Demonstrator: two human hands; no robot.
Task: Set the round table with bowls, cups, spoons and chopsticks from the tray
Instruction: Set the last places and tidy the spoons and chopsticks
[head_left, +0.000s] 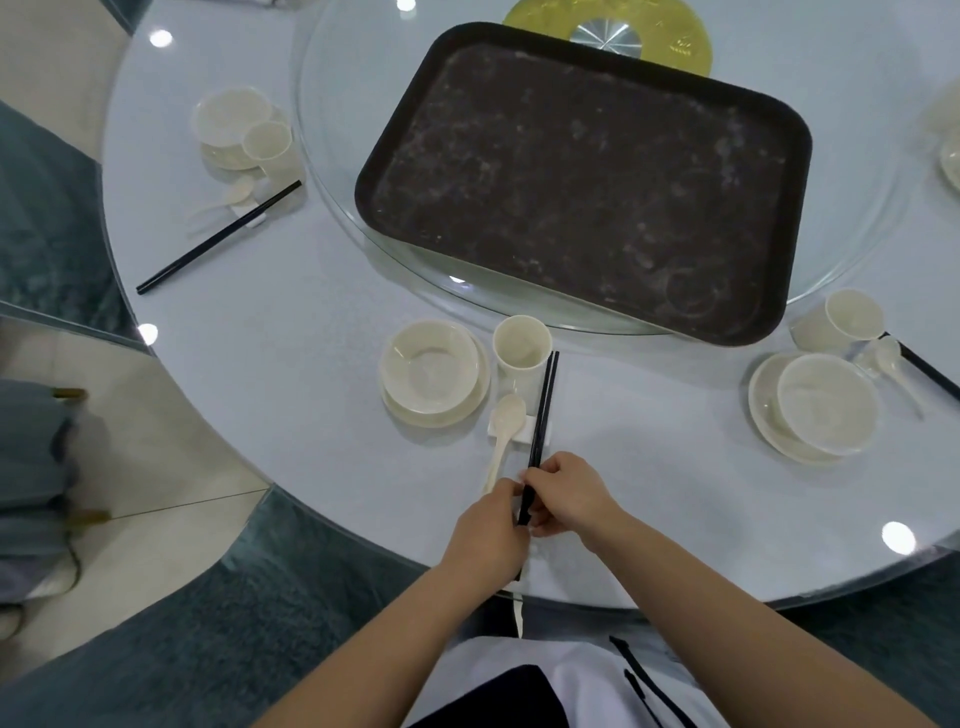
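Your left hand and right hand both had a pinching grip on the near ends of the black chopsticks. Their tips pointed to 12 o'clock, beside the cup and spoon on the worktop.

A glass turntable lies around a gold centre disc; left of the disc, well apart, tiled floor and grey-blue chairs show

Black chopsticks lie across a white rest beside the cream spoon, cup and bowl.
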